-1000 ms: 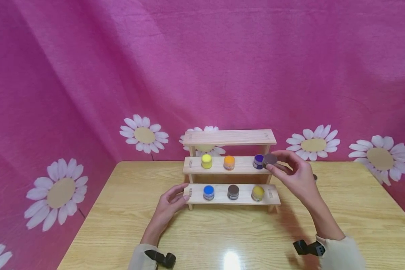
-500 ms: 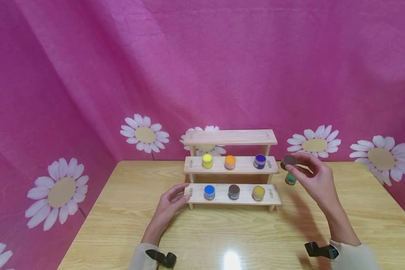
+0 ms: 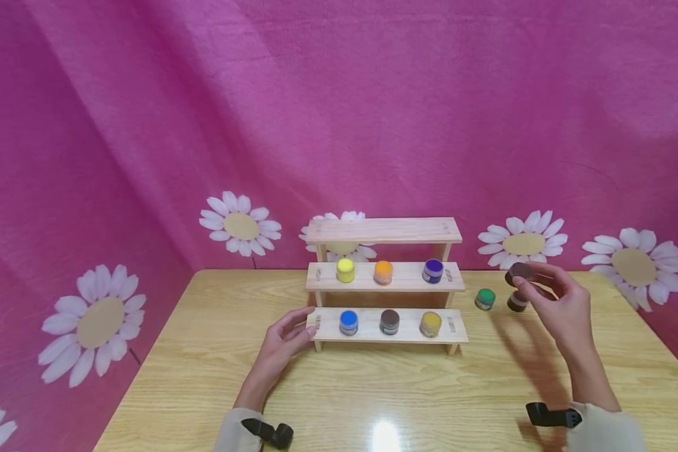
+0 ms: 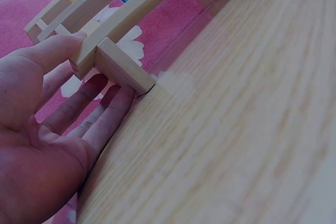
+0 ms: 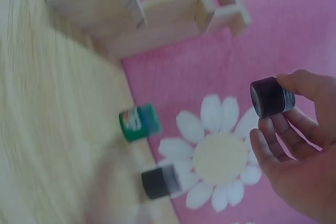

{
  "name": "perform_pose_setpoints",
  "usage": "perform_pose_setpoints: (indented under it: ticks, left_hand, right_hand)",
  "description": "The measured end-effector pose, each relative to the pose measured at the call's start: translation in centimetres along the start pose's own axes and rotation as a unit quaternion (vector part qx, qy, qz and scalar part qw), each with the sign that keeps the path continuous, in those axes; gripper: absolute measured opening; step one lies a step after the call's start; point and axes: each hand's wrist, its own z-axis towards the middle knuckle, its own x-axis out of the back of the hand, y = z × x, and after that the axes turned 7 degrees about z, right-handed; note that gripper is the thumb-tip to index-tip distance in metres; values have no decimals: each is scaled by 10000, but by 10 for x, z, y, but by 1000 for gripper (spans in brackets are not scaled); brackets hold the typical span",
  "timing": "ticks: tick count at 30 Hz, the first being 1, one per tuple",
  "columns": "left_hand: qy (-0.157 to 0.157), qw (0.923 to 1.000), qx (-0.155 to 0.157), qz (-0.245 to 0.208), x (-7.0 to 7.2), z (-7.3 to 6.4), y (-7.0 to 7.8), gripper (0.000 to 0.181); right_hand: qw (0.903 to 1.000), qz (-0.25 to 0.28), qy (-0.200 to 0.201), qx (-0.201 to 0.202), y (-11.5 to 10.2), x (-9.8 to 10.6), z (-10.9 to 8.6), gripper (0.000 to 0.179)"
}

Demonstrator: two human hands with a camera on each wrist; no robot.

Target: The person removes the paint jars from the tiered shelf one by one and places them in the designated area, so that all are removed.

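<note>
A three-tier wooden stand (image 3: 384, 230) bears small paint jars. My left hand (image 3: 280, 346) grips the left end of its lowest step, thumb on top and fingers below by the leg (image 4: 126, 67). At the right my right hand (image 3: 562, 307) pinches a dark brown paint jar (image 5: 269, 98) between thumb and fingers, held up in the air. Below it on the table are another dark jar (image 3: 518, 302) and a green jar (image 3: 484, 299). The lowest step carries blue (image 3: 348, 322), brown (image 3: 390, 322) and ochre jars (image 3: 430, 324).
On the middle step sit yellow (image 3: 345, 270), orange (image 3: 383, 272) and purple (image 3: 432, 270) jars. The wooden table (image 3: 328, 402) reaches back to a pink cloth (image 3: 339, 113) printed with daisies. Black camera mounts (image 3: 554, 415) are strapped at both wrists.
My right hand has carried the dark brown jar rightward from beside the purple jar, away from the stand. The green jar and second dark jar came into view. My left hand stayed put.
</note>
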Motion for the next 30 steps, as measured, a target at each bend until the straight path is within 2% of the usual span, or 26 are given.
perform_pose_setpoints:
  ticks: [8,12,24,30]
  left_hand:
    - [47,10000,35,3,1,-2,2,47]
    - [27,10000,50,10,0,-2,3,47]
    - [1,10000,64,24,0,-1,2,47]
    - [13,10000,30,56,0,-1,2,46]
  right_hand:
    - [9992,-58,277,-287,25,24,7,39]
    - [9980,-330,334,-433,36,33,7,39]
    - [9900,-555,311,-1262,69,51,5,44]
    - [9835,-579,297,-1688,81,63,7,39]
